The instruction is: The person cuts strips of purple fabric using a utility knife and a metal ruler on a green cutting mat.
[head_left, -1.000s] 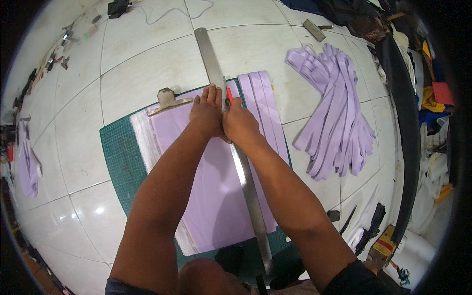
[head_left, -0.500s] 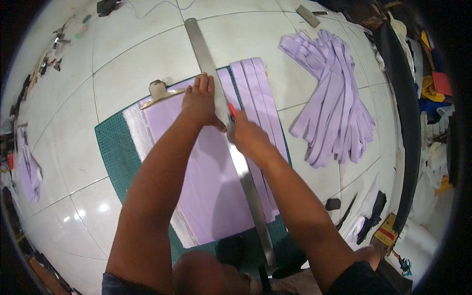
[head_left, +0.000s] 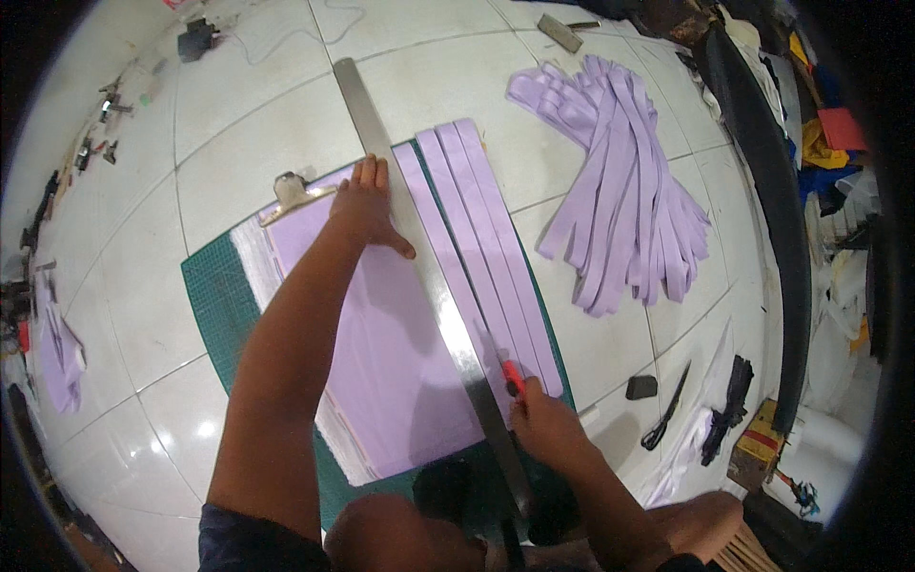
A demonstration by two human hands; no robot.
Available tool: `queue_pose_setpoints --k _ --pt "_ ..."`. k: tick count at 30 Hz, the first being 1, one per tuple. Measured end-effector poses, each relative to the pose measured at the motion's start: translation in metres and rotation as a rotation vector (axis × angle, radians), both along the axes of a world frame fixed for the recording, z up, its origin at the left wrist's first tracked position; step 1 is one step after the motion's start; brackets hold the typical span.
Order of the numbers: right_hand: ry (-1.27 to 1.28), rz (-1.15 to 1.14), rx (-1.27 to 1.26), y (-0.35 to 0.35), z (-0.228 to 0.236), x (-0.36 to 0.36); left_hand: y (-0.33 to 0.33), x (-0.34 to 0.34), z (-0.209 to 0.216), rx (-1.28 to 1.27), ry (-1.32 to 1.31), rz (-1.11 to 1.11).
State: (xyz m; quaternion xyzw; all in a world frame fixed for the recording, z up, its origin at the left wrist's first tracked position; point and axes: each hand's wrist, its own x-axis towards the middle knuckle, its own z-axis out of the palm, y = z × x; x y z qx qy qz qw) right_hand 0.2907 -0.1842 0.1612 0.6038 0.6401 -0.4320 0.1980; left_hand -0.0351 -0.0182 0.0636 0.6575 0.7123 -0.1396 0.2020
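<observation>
At the floor's left edge lay a small heap of lilac scraps (head_left: 59,355). Nearer the middle, a green cutting mat (head_left: 217,303) rested on the white tiled floor (head_left: 238,124), and a wide lilac sheet (head_left: 376,362) was spread over it, pinned at its far edge by a metal clip (head_left: 291,194). The left hand (head_left: 367,205) pressed flat, fingers spread, on the far part of a long steel ruler (head_left: 419,276) that ran slantwise from the far side of the floor to its near edge, along the sheet's right edge. Just right of the ruler lay three cut lilac strips (head_left: 481,238) side by side on the mat. The right hand (head_left: 548,429) was at the ruler's near part, its grip clamped on a red-handled cutter (head_left: 513,378) whose blade sat against the ruler's right edge. Further right, a fanned pile of strips (head_left: 620,191) lay on the tiles, with dark tools beyond it near the right edge.

The risk, as I judged it: only the far end of the ruler was weighted, so the near end could shift under blade pressure, spoiling the strip or letting the blade ride up over the steel.
</observation>
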Motion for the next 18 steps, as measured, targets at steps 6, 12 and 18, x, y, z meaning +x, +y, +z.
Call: queue_pose_setpoints --k 6,12,18 --pt "0.202 -0.25 0.204 -0.02 -0.006 0.052 0.002 -0.003 -0.002 0.209 -0.187 0.077" --pt "0.174 -0.386 0.127 -0.051 -0.031 0.091 0.045 0.002 -0.017 0.538 -0.129 0.133" --pt "0.153 -0.391 0.093 -0.08 -0.043 0.108 0.071 -0.001 -0.029 0.497 -0.123 0.141"
